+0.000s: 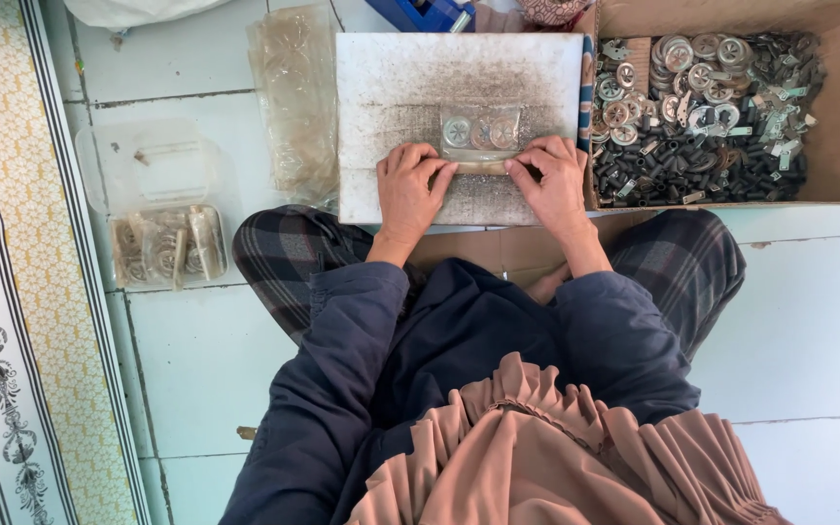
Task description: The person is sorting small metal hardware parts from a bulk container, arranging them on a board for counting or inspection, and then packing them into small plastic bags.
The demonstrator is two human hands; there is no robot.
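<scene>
While both hands pinch its near edge, clear packet point(479, 133) of metal discs lies on white board point(459, 78) | left hand point(408, 185), right hand point(554, 180): fingertips closed on edge | likely light, limp, slippery; grip edge, not discs.

Both hands point(483, 185) forward, fingers curled

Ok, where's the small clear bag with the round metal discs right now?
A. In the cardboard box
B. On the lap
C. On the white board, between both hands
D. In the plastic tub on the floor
C: the bag lies on the board, with the left hand and right hand at its lower edge.
</scene>
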